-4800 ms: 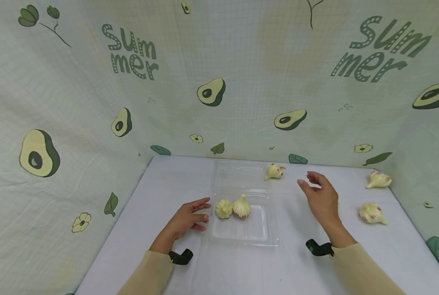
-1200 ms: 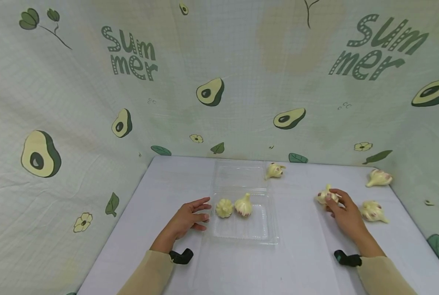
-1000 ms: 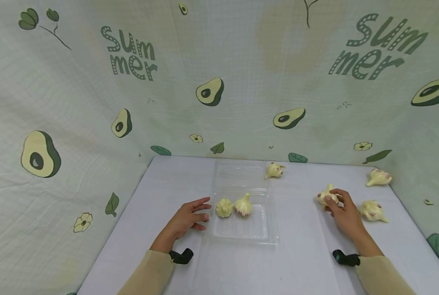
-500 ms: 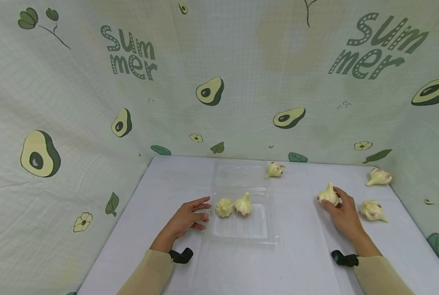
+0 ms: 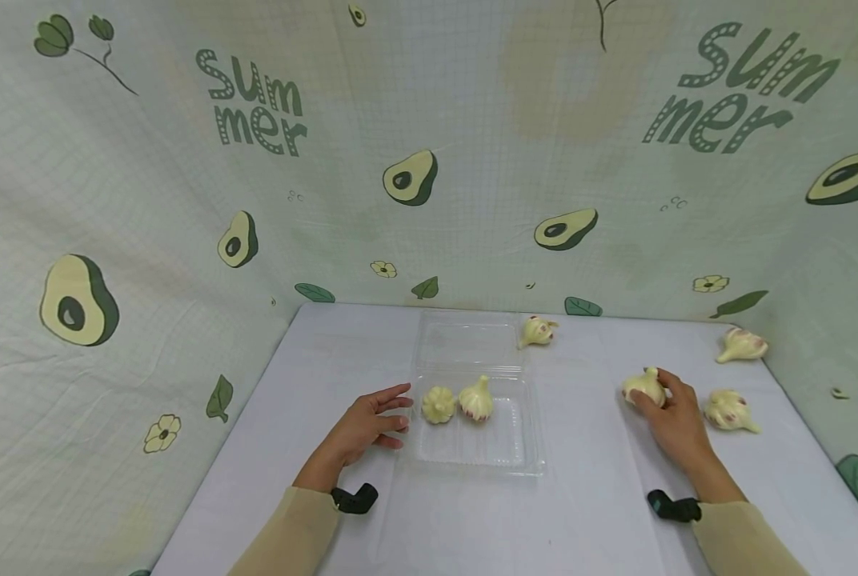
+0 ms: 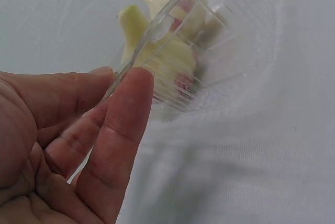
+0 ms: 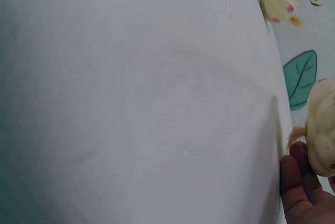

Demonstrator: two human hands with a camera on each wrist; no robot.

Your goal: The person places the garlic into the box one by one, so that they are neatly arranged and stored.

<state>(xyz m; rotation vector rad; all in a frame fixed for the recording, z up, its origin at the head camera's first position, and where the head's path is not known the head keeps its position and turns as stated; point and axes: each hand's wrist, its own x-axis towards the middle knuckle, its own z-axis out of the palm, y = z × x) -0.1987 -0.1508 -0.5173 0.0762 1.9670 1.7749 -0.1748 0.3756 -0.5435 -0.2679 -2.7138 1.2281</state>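
My left hand (image 5: 357, 432) is at the left side of a clear plastic clamshell box (image 5: 465, 454). In the left wrist view, its thumb and fingers pinch the box's thin rim (image 6: 137, 51). Inside the box lie two garlic bulbs, one round and seen end-on (image 5: 439, 405), the other (image 5: 475, 398) with its stalk pointing up. To the right of the box, my right hand (image 5: 677, 424) holds another garlic bulb (image 5: 643, 386) between thumb and fingers, close over the table. The right wrist view catches this bulb (image 7: 322, 130) only partly, with rootlets showing beside the fingertips.
The box's lid (image 5: 468, 340) lies folded back toward the wall. One garlic bulb (image 5: 537, 331) sits beside it. Two more, a nearer bulb (image 5: 731, 410) and a farther one (image 5: 742, 345), lie along the table's right side. Printed cloth (image 5: 487, 160) encloses the table's back and sides.
The right hand, empty at first, has moved right and taken hold of a garlic bulb. Over the last second the bulb has turned in its fingers. The left hand has stayed put.
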